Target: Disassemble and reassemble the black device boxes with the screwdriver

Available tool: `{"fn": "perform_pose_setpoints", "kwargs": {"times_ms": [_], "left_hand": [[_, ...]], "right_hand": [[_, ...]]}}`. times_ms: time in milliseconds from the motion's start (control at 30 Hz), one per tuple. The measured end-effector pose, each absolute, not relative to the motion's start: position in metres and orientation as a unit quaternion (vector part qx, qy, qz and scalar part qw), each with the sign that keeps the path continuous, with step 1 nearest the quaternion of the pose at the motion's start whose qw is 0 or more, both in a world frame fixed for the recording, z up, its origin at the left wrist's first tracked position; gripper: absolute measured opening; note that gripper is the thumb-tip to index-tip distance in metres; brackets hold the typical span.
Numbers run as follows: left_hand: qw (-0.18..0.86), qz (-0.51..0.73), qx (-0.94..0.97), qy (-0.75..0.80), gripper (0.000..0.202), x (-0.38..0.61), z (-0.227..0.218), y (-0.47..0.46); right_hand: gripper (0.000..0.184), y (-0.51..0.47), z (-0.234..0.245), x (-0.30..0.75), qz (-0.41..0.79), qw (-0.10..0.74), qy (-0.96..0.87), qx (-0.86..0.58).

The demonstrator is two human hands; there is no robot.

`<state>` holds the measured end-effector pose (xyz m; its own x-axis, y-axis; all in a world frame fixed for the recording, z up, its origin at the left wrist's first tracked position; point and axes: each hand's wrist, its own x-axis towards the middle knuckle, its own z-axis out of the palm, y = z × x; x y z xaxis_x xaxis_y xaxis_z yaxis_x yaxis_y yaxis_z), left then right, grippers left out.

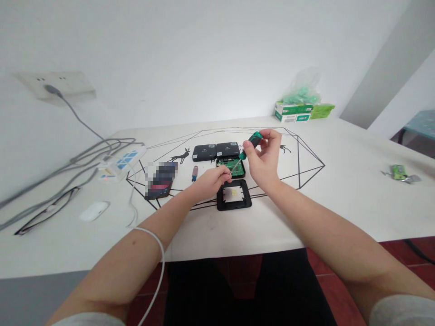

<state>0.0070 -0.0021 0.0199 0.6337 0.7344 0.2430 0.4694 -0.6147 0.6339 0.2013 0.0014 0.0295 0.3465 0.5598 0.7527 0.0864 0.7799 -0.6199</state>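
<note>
My right hand [264, 162] grips the green and black handle of a screwdriver [251, 144], which slants down to the left. At its lower end, my left hand [213, 180] pinches the thin shaft near the tip; whether a screw is there too is hidden by the fingers. Just under the shaft lies an open black box half with a green circuit board [239, 168]. Nearer to me rests a black square cover [234, 206] with a pale plate inside. Two closed black boxes, one on the left [204, 152] and one on the right [227, 149], sit behind the board.
A small second screwdriver [195, 173] and a blurred-out phone [162, 181] lie to the left. Farther left are a power strip [122, 163], cables, glasses [47, 210] and a white case [94, 211]. Green-white boxes [294, 111] stand against the wall; a green packet [398, 172] lies right.
</note>
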Motion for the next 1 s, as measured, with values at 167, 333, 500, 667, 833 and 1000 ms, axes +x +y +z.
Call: {"fn": "perform_pose_setpoints", "kwargs": {"times_ms": [167, 333, 500, 667, 833, 1000], "left_hand": [[0.229, 0.228, 0.878, 0.353, 0.023, 0.01, 0.023, -0.006], [0.207, 0.203, 0.885, 0.365, 0.023, 0.012, 0.021, -0.007], [0.172, 0.172, 0.891, 0.383, 0.022, 0.017, 0.021, -0.011], [0.177, 0.152, 0.893, 0.384, 0.02, 0.025, 0.017, -0.018], [0.21, 0.168, 0.907, 0.323, 0.018, 0.031, 0.013, -0.024], [0.193, 0.189, 0.93, 0.25, 0.017, 0.035, 0.011, -0.028]], "right_hand": [[0.044, 0.002, 0.032, 0.203, 0.154, 0.769, -0.546, -0.294], [0.046, 0.004, 0.03, 0.205, 0.175, 0.761, -0.55, -0.297], [0.044, 0.004, 0.029, 0.207, 0.152, 0.736, -0.584, -0.308], [0.043, -0.003, 0.032, 0.206, 0.127, 0.703, -0.63, -0.304], [0.04, -0.01, 0.036, 0.206, 0.115, 0.673, -0.675, -0.279], [0.028, -0.015, 0.039, 0.208, 0.046, 0.651, -0.718, -0.243]]}}
